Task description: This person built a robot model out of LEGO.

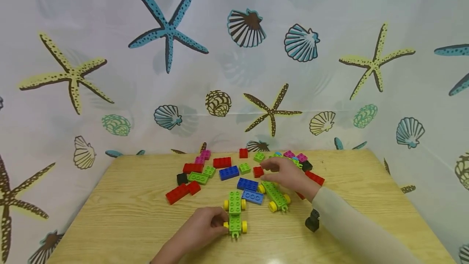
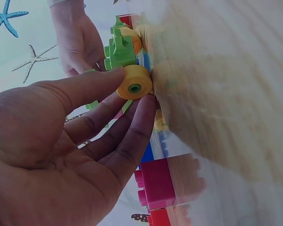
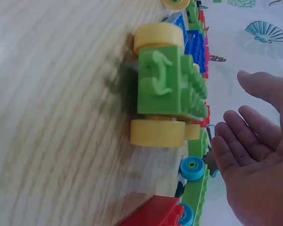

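Note:
My left hand holds a green toy car built on yellow wheels. In the left wrist view the thumb and fingers pinch one yellow wheel. Over the right side of the block pile hovers my right hand, its fingers extended and nothing held. Just below that hand stands a second green toy car, also on yellow wheels, angled on the table. The right wrist view shows this car's hooked end apart from the open palm. A small red block lies near the right fingertips.
Blue bricks lie between the cars. Red bricks, green bricks and pink ones spread across the back of the wooden table. Near the right forearm is a black block piece. A patterned curtain hangs behind.

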A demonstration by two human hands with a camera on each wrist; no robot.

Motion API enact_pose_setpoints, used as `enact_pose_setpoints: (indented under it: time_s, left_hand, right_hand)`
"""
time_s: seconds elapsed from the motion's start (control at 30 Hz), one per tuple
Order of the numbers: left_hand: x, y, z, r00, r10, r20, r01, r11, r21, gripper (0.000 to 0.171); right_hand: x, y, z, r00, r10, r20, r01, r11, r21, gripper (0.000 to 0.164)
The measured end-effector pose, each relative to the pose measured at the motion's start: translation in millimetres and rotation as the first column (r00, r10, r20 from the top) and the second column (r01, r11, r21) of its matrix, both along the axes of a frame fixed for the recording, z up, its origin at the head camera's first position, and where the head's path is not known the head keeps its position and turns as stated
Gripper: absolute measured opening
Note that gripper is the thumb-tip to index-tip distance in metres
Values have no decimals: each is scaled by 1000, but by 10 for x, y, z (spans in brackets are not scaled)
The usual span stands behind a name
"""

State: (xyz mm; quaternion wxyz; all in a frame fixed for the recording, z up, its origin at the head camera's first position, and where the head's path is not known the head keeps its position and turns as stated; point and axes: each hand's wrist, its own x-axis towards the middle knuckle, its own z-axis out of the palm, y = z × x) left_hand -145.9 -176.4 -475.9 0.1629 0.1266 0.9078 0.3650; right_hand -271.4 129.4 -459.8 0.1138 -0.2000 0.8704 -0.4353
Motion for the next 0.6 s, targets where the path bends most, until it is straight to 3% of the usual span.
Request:
enact_pose_setpoints:
  time_s: [0.6]
  left_hand:
    - [-7,-22,-2,1000,11,-5,-11,1000,6,20]
  right_hand:
    - [-295,-155,-98,999,-40,37,37,997,74,46]
